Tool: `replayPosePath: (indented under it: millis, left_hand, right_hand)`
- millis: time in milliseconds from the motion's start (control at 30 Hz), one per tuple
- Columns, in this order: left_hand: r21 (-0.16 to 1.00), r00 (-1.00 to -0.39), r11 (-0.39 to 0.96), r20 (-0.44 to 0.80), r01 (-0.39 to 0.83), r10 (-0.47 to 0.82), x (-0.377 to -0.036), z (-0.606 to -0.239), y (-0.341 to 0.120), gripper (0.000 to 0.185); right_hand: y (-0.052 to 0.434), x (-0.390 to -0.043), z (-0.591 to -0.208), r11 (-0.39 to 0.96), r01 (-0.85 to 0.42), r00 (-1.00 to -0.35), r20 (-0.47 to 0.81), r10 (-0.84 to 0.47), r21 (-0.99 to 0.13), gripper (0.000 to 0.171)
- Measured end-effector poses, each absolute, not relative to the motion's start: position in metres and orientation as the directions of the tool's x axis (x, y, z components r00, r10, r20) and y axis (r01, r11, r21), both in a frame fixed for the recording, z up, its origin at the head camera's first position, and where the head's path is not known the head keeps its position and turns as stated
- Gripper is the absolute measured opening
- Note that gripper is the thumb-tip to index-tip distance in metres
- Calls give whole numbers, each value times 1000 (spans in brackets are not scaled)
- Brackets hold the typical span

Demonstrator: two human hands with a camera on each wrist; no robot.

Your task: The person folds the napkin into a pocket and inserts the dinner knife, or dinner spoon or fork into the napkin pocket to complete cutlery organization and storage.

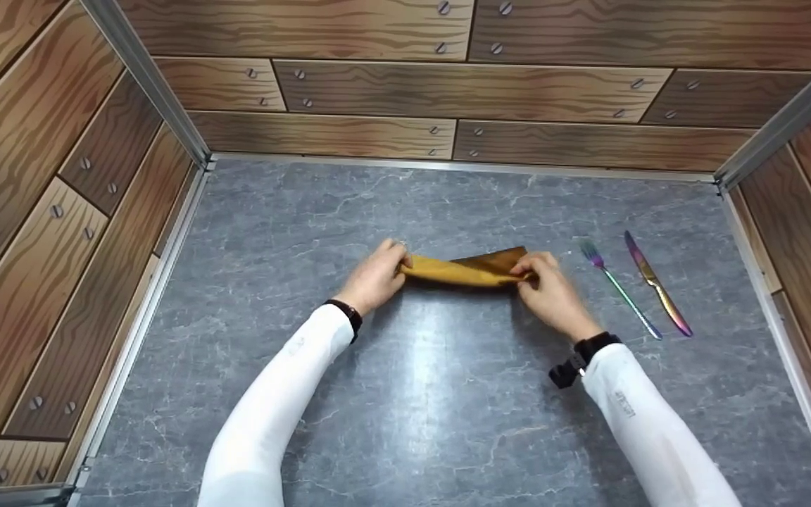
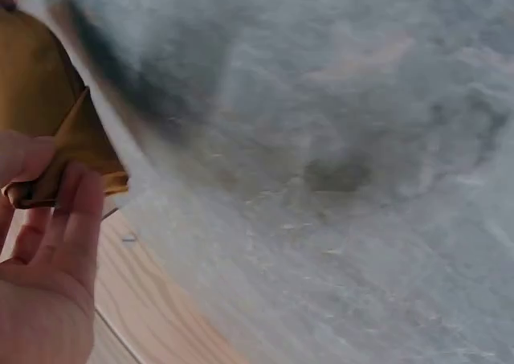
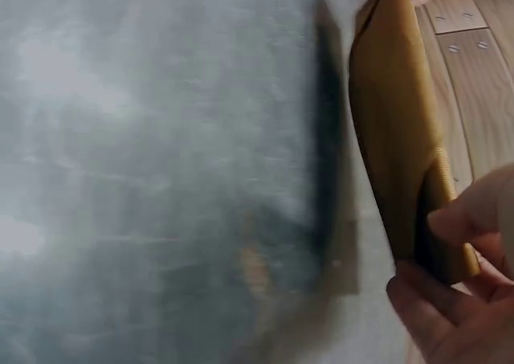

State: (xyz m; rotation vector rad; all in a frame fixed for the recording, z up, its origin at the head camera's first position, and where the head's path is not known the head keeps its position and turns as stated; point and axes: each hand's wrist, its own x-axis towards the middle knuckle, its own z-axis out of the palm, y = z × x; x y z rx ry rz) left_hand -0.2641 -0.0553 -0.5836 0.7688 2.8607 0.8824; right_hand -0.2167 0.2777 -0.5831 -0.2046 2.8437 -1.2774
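A folded mustard-brown cloth napkin (image 1: 458,272) is stretched between both hands above the grey surface. Its left end is pinched by my left hand (image 1: 377,273), thumb against fingers; the left wrist view shows that hand (image 2: 52,243) on a creased corner of the napkin (image 2: 32,75). At the other end, my right hand (image 1: 550,290) grips the cloth. From the right wrist, the napkin (image 3: 393,99) runs up to the far hand, its layers slightly parted near my right hand's fingers (image 3: 474,211). A darker flap of cloth rises behind the front edge in the head view.
To the right lie a rainbow-coloured fork (image 1: 617,285) and a matching knife (image 1: 652,278), side by side on the grey marbled surface (image 1: 293,211). Wood-patterned panels (image 1: 448,91) with metal edging enclose the surface at the back, left and right.
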Motion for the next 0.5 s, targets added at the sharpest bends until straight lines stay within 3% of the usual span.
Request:
replayPosePath:
  millis: [233,367,500]
  left_hand:
    - [436,-799,693,112,574,591,-256,-599,-65,19]
    - [362,-791,722,83,590,606,-253,-604,-70,20]
    - [265,-781,740,95,618,617,-252,-604,-64,29]
  right_hand:
    - [280,-204,-601,660,-160,-979,34,-199,-734,19]
    - [283,-201,-603,730,-169,-980,32,-198,-662,14]
    - [281,-203,-604,800,-222,-975,128,-181,-558,13]
